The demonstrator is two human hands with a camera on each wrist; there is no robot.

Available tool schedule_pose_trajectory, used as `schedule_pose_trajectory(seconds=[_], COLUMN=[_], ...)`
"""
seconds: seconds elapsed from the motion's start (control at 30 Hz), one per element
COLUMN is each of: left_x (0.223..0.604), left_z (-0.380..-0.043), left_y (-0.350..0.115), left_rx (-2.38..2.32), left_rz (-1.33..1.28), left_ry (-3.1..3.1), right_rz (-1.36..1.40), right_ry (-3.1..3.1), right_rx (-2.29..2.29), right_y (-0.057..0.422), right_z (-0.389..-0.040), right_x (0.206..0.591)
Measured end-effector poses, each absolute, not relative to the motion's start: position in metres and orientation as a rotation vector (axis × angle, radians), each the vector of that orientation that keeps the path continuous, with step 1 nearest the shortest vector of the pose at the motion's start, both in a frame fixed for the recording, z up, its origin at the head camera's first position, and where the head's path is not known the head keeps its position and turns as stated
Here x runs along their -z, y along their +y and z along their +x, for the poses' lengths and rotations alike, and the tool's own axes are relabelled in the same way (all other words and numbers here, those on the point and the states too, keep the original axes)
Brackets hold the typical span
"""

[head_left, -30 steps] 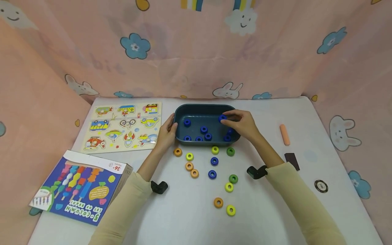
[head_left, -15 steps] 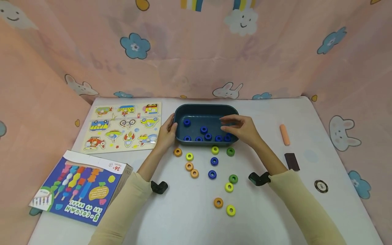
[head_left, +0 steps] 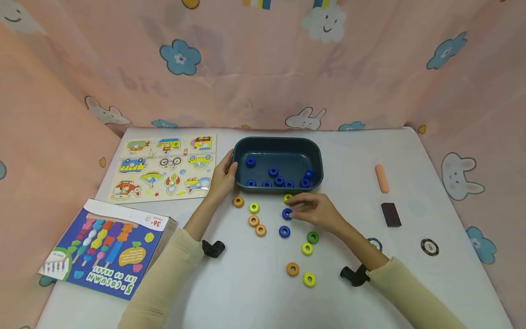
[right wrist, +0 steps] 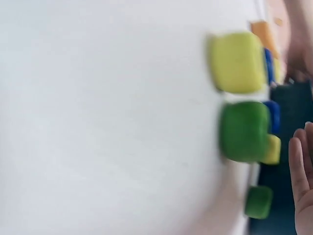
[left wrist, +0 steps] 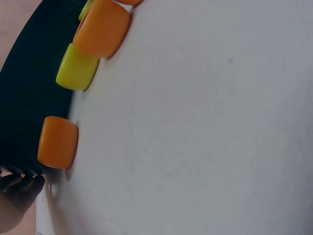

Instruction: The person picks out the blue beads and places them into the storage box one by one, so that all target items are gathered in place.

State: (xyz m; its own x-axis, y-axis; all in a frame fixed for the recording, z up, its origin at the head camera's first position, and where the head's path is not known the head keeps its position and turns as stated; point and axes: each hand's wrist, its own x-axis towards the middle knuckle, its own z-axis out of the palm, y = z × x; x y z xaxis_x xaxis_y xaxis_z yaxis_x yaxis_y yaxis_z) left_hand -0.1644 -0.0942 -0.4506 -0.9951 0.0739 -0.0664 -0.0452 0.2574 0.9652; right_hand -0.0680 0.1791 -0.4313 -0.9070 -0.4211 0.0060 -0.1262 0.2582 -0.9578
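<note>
A dark teal rectangular tub (head_left: 300,151) holds several blue ring beads (head_left: 273,172). My left hand (head_left: 223,178) grips its left end, thumb on the near side; in the left wrist view fingertips (left wrist: 33,188) show at the tub's corner. My right hand (head_left: 318,211) reaches over the table just in front of the tub. Its thumb and index finger are spread at a loose blue bead (head_left: 286,214), and the index finger overlaps a yellow bead (head_left: 287,198). In the right wrist view the fingers (right wrist: 297,166) look straight. The hand covers the spot of a green bead (right wrist: 258,201).
Loose orange beads (head_left: 260,230), yellow beads (head_left: 309,279), another blue bead and a green bead (head_left: 312,237) lie in front. A vehicle puzzle board (head_left: 164,169) and bead-set box (head_left: 107,251) are left. An orange stick (head_left: 381,178), dark block (head_left: 391,214) and round chips (head_left: 429,247) lie right.
The right hand let go of a blue bead inside the tub, then moved out and toward me to the loose beads in front. The left hand keeps its grip on the tub.
</note>
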Motion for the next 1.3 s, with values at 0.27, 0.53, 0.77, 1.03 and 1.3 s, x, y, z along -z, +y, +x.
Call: schedule_pose_trajectory(seconds=[0.27,0.53,0.77,1.03,1.3], left_x=[0.451,0.453,0.453,0.425,0.417], left_z=[-0.165,-0.164,-0.165,-0.154,-0.148], left_y=[-0.095,-0.094,-0.095,-0.091,-0.089], left_rx=[-1.875,-1.884,-1.907,-1.914,-1.898], left_rz=[0.015,0.046,0.074,0.091,0.098], left_ry=[2.392,2.405,2.375,2.363,2.37], right_rz=[-0.427,-0.422,-0.418,-0.528,-0.61], right_ry=[2.385,2.398,2.45,2.448,2.473], right_rx=[1.501,1.482,1.454,1.546,1.682], right_y=[0.174,0.173,0.174,0.174,0.174], right_z=[-0.067,-0.067,-0.067,-0.074,-0.095], right_x=[0.462,0.466,0.456,0.426,0.374])
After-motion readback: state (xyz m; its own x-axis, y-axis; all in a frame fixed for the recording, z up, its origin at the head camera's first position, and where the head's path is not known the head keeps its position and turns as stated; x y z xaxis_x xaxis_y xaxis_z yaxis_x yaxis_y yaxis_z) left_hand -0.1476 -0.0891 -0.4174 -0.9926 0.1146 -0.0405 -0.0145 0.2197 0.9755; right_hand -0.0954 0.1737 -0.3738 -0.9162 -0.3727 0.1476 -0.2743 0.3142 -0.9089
